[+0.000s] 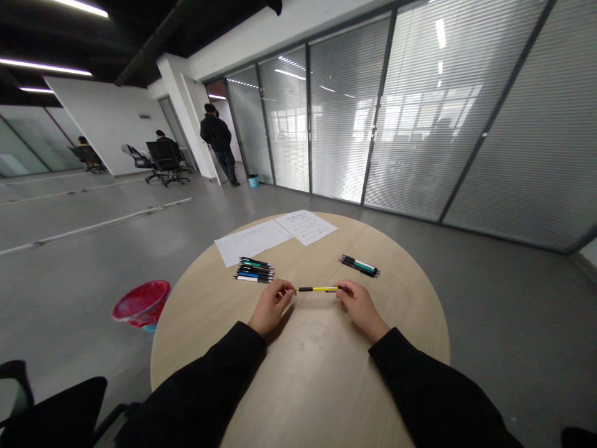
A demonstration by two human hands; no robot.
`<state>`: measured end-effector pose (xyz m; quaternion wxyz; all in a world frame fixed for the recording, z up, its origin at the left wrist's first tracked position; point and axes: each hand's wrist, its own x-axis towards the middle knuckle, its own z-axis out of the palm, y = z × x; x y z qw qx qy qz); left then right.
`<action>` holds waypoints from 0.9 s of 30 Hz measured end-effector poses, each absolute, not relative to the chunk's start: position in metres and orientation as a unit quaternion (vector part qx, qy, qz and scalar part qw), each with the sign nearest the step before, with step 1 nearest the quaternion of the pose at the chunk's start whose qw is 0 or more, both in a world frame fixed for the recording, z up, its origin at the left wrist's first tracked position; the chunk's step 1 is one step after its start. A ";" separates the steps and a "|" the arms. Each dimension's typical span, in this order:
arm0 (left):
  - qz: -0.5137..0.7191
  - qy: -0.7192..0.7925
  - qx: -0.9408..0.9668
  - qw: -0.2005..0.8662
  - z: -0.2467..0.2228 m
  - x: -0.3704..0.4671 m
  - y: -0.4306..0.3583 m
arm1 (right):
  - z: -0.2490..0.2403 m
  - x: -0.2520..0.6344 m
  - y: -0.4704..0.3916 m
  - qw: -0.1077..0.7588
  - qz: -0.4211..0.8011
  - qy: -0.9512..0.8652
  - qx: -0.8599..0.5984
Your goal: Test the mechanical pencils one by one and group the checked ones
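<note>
A yellow and black pen [321,289] lies level between my two hands, a little above the table. My left hand [274,305] pinches its left tip end between thumb and fingers. At the other end, the fingers of my right hand [359,303] are closed on the black end of the pen. Just beyond my left hand sits a group of several pens [254,270] with black, green, blue and white barrels, laid side by side. A smaller bunch of black and green pens [359,266] rests past my right hand.
The round wooden table [317,386] carries two papers, a blank-looking sheet [254,241] and a printed sheet [308,226], at its far side. A red-lined basket [142,305] stands on the floor at left. A person in dark clothes [217,137] stands by the doorway.
</note>
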<state>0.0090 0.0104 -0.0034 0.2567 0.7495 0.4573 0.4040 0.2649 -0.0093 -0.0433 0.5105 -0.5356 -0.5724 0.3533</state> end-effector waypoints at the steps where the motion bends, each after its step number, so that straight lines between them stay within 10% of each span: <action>1: 0.404 0.458 0.749 0.258 -0.004 0.009 0.011 | -0.043 0.265 -0.009 0.511 0.354 -0.572 -0.535; 27: 0.491 0.459 0.600 0.435 -0.011 0.005 0.016 | -0.047 0.271 -0.003 0.540 0.354 -0.544 -0.536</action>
